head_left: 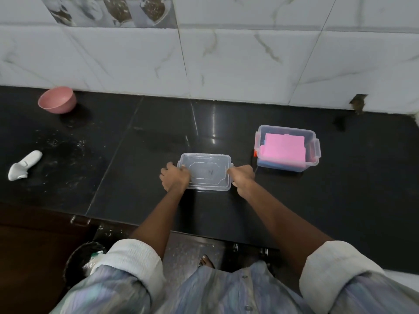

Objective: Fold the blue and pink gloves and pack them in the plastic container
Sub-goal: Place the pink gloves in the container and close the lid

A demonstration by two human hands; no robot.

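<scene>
A clear plastic lid lies flat on the black counter in front of me. My left hand grips its left edge and my right hand grips its right edge. To the right stands the clear plastic container, uncovered, with side latches. Inside it a folded pink glove lies on top, and a blue glove shows beneath it along the front wall.
A pink bowl sits at the back left by the tiled wall. A white object lies at the left of the black counter. The counter's front edge runs just ahead of my body.
</scene>
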